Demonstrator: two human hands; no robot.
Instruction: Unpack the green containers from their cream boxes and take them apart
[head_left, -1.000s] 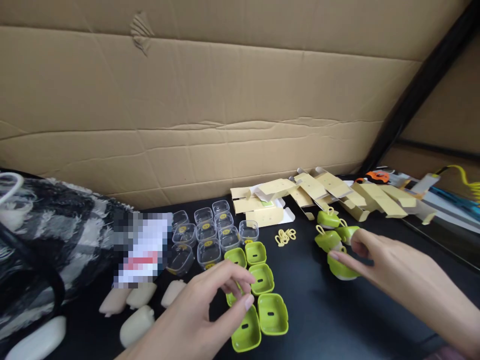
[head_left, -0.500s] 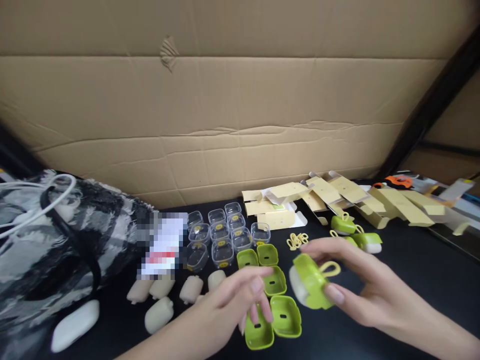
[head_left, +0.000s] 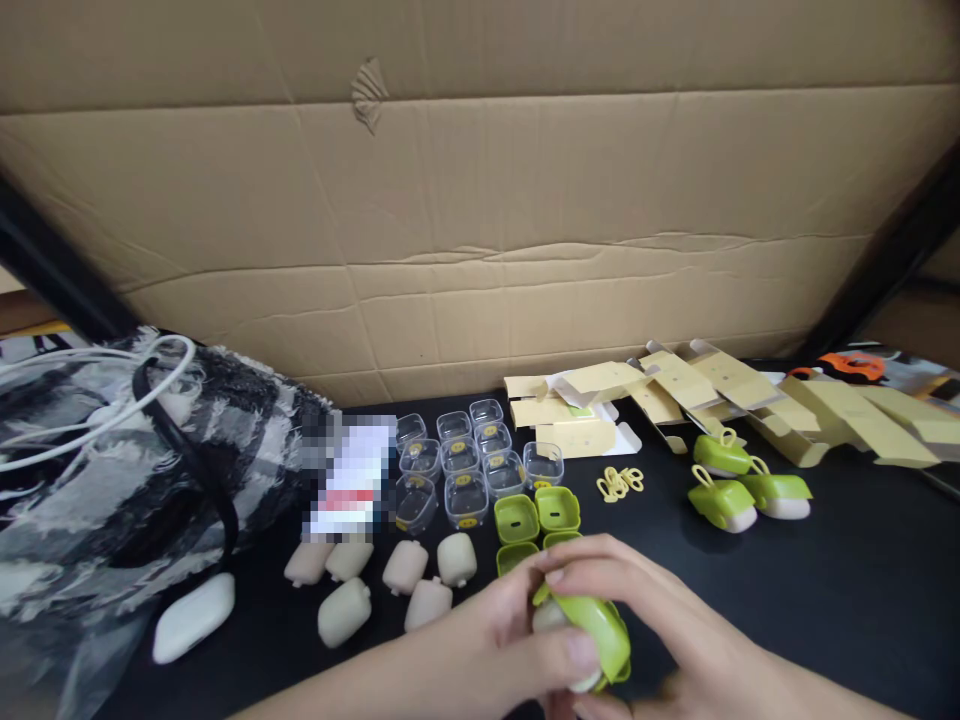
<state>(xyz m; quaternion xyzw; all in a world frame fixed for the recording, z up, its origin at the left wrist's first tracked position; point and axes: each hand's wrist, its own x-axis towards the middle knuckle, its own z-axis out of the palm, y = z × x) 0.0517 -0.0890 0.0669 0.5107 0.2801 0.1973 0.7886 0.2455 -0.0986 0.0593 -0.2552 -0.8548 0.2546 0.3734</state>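
Both hands meet low in front of me around a small rounded case (head_left: 609,632) with a green shell and a whitish body. My left hand (head_left: 525,640) has its thumb pressed on the whitish side, its other fingers partly hidden. My right hand (head_left: 675,630) curls over the green shell from the right. Just beyond my hands lie green square cups with slots (head_left: 516,520), some covered by my fingers. Farther right, three similar green and white cases (head_left: 724,503) with pale yellow loops rest together on the black table.
Several clear plastic cups (head_left: 466,497) stand in rows behind pale rounded pieces (head_left: 345,612). Yellow loops (head_left: 619,484) lie in a small heap. Flattened cream boxes (head_left: 574,437) line the cardboard wall (head_left: 480,200). At left are a white rounded object (head_left: 193,618), fringed cloth and cables (head_left: 169,395).
My left hand has moved from above the green cups to the case, joining my right hand, which has brought it lower and closer. The camera view has shifted left.
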